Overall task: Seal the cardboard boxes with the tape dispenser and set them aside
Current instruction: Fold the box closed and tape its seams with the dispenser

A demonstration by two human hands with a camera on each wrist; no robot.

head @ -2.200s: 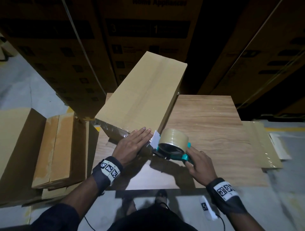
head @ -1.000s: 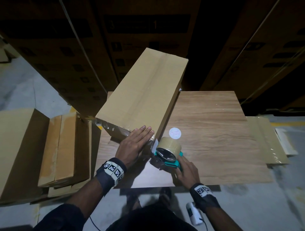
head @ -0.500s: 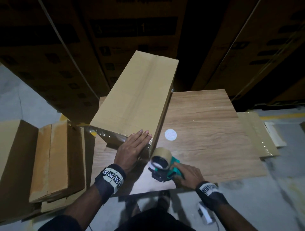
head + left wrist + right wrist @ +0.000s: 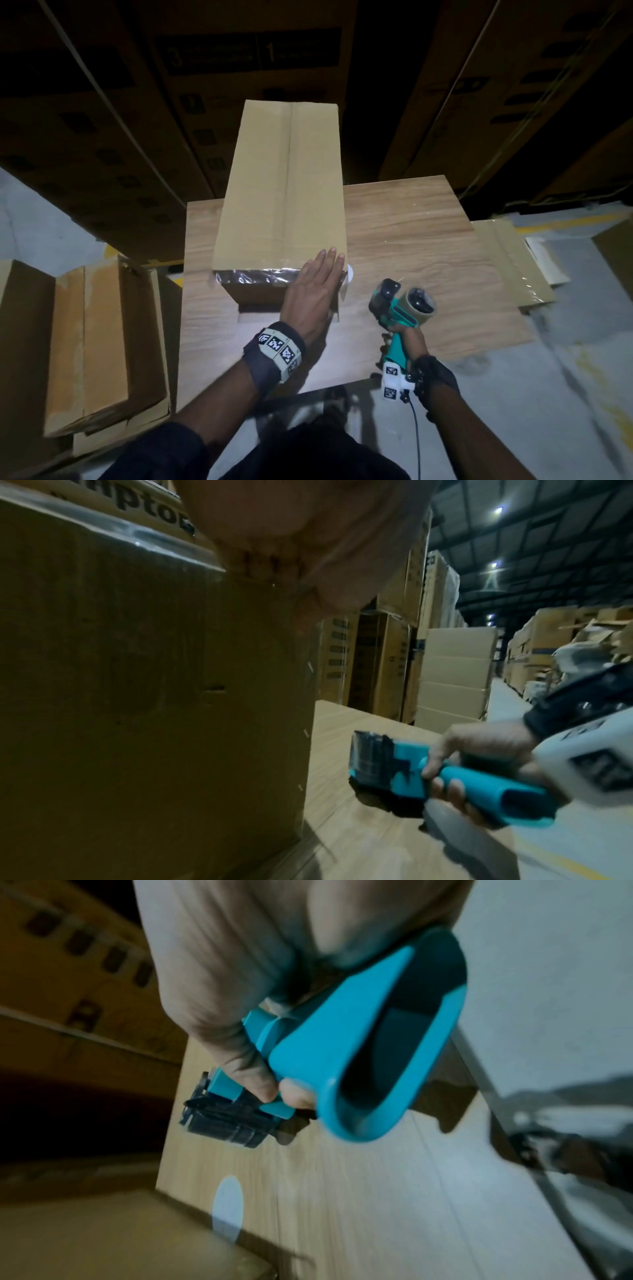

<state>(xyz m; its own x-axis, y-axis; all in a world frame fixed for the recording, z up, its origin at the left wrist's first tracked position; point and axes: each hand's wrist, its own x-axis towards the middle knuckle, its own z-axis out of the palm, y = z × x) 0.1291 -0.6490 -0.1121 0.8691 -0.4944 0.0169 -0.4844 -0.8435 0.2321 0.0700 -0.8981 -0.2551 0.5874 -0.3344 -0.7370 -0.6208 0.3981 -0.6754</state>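
A long cardboard box (image 4: 284, 185) lies on the wooden table (image 4: 411, 240), with clear tape over its near top edge. My left hand (image 4: 313, 291) lies flat with straight fingers on the box's near right corner, over the tape. The box's near end face (image 4: 137, 696) fills the left wrist view. My right hand (image 4: 406, 337) grips the handle of the teal tape dispenser (image 4: 399, 308), lifted off the table to the right of the box, apart from it. The dispenser (image 4: 411, 764) also shows in the left wrist view, and its handle (image 4: 359, 1042) in the right wrist view.
Several flattened and folded cardboard boxes (image 4: 85, 342) lie on the floor to the left. A flat taped cardboard sheet (image 4: 507, 267) lies beyond the table's right edge. Tall stacked cartons (image 4: 239, 85) stand behind the table. A white round sticker (image 4: 227, 1207) is on the tabletop.
The box has swung from a diagonal to pointing straight away. My right hand has pulled the dispenser off the box's corner, to the right. The left hand stays on the corner.
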